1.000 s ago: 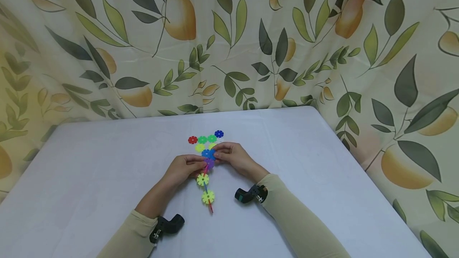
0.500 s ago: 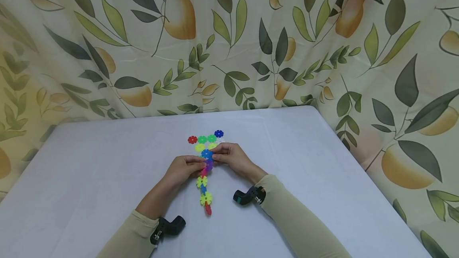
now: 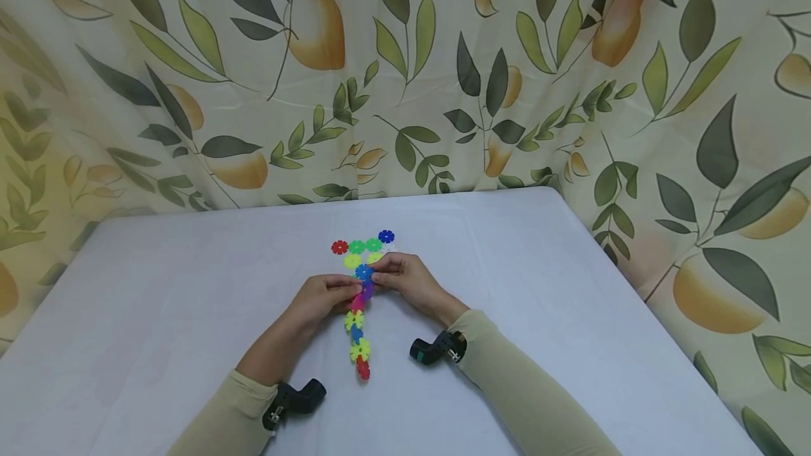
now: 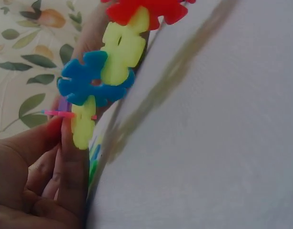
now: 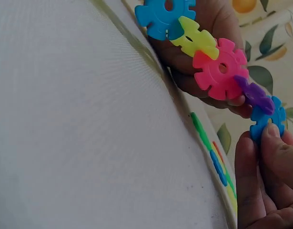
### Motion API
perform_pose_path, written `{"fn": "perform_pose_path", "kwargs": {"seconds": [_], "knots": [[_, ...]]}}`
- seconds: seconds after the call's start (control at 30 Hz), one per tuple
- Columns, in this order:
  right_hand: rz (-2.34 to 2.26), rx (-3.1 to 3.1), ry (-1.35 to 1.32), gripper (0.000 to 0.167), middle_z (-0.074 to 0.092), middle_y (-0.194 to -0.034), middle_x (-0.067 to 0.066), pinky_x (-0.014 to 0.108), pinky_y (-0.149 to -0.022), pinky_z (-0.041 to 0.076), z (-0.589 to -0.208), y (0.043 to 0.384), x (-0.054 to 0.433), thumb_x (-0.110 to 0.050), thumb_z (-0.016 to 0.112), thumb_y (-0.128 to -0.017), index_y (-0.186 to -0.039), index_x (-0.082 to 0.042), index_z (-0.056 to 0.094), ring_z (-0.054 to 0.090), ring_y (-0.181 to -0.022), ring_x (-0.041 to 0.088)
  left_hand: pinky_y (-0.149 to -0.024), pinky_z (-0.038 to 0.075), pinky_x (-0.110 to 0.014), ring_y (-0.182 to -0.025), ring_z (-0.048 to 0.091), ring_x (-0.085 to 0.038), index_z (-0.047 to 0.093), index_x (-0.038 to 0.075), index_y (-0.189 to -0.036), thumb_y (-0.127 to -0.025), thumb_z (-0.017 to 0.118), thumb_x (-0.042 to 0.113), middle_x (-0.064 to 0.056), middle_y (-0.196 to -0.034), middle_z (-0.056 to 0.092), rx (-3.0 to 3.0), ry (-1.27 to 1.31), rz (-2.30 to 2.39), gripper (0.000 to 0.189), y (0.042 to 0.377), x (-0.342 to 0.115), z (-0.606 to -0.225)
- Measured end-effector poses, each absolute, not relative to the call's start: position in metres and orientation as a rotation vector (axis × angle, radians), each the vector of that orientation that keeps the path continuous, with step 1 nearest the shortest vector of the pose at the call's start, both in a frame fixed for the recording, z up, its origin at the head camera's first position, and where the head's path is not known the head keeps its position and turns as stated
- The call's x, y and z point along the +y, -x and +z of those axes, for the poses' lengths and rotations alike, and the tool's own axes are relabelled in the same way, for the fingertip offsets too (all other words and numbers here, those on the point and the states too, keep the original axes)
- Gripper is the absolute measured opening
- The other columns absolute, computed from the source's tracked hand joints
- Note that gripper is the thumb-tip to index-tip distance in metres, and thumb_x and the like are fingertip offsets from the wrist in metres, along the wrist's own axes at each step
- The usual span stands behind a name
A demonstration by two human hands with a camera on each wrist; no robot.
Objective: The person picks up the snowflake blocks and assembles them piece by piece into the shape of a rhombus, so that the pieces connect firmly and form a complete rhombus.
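A chain of notched plastic snowflake discs hangs between both hands, over the white table. My left hand [image 3: 323,298] pinches it near the pink disc [image 5: 222,69]. Thumb and fingers of my right hand [image 3: 415,283] pinch the light blue disc [image 5: 275,112] at the upper end, which is joined to a purple disc [image 5: 255,95]. Below the pink one come a yellow disc [image 3: 354,320], a blue disc [image 4: 96,81], another yellow disc [image 3: 360,350] and a red disc [image 3: 363,369] at the free lower end. The discs interlock slot to slot, at angles to one another.
Loose discs lie flat just beyond the hands: a red one [image 3: 339,248], green ones [image 3: 357,247], yellow ones [image 3: 352,260], a dark blue one [image 3: 386,236] and a blue one [image 3: 364,271]. A leaf-print curtain [image 3: 405,111] hangs behind the table [image 3: 190,287].
The chain has turned, so its lower red disc and the blue middle disc show more of their faces. Its lower end has swung slightly left. My right hand has shifted slightly left.
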State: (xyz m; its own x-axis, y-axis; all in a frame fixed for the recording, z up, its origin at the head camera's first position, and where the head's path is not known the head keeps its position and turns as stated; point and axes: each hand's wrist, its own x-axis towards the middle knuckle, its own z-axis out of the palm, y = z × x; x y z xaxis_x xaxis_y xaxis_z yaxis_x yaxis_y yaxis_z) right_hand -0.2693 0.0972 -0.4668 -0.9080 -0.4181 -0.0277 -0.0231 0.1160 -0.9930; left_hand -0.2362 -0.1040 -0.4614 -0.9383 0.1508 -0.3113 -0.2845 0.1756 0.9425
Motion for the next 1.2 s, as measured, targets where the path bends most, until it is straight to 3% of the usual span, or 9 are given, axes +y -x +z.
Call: {"fn": "perform_pose_path", "kwargs": {"seconds": [0.7,0.97,1.2], "knots": [[-1.773,2.202,0.387,0.025,0.071,-0.116,0.008,0.030,-0.089,0.056,-0.467,0.275,0.107,-0.013,0.066,-0.094,-0.117,-0.006,0.071,0.070,-0.100,0.017,-0.073,0.060,-0.027,-0.079,0.071,-0.015,0.073,0.002,-0.107,-0.089,0.074,0.018,-0.008,-0.094,0.074,2.158,0.181,1.828,0.024,0.239,-0.104,-0.465],[-1.735,2.365,0.287,0.024,0.071,-0.114,0.010,0.031,-0.086,0.058,-0.452,0.295,0.119,-0.013,0.067,-0.094,-0.115,-0.004,0.071,0.070,-0.098,0.019,-0.069,0.060,-0.027,-0.073,0.071,-0.014,0.074,0.003,-0.102,-0.088,0.075,0.021,-0.007,-0.087,0.075,2.179,0.172,1.819,0.023,0.239,-0.102,-0.468],[-1.434,2.680,0.277,0.029,0.071,-0.114,0.007,0.032,-0.086,0.056,-0.437,0.326,0.118,-0.019,0.071,-0.092,-0.118,-0.006,0.071,0.066,-0.101,0.020,-0.068,0.059,-0.026,-0.071,0.070,-0.014,0.075,0.006,-0.101,-0.088,0.076,0.024,-0.005,-0.084,0.074,2.227,0.185,1.785,0.023,0.240,-0.103,-0.468]]}}
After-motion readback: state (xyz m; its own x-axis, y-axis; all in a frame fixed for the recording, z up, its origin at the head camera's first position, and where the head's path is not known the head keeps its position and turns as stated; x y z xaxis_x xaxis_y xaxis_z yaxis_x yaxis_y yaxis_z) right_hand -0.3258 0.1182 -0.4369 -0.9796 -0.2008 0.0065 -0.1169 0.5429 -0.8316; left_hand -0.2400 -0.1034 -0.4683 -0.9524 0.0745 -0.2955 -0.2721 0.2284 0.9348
